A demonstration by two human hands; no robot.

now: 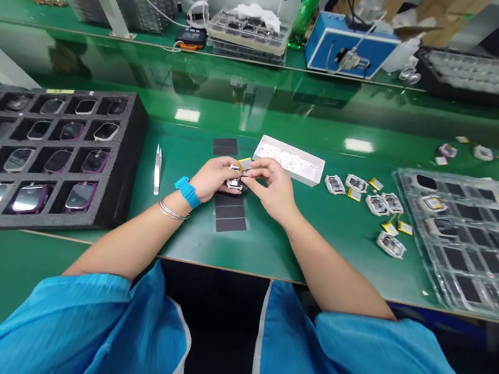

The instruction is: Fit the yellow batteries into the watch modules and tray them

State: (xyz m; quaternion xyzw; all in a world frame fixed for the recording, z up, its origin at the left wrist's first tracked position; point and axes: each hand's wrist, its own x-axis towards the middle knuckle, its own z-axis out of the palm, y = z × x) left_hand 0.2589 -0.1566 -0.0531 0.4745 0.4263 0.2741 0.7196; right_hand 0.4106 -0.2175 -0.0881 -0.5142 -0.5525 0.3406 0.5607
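My left hand (214, 180) is closed around a small silver watch case (235, 180), from whose top a yellow-edged battery (245, 164) sticks out. The fingertips of my right hand (272, 187) are pinched at the right side of that case; whatever lies between them is too small to make out. Beneath and in front of my hands are black rectangular sheets (231, 214) on the green table. Just behind, a white box (290, 159) holds many tiny parts. Metal tweezers (157, 171) lie left of my left hand.
At left stands a black foam tray (128, 163) with watches. Several watch cases with batteries (377, 204) lie to the right, beside stacked clear trays (435, 265). A shelf (144, 39) across the back carries a fan, a blue device (350, 46) and trays.
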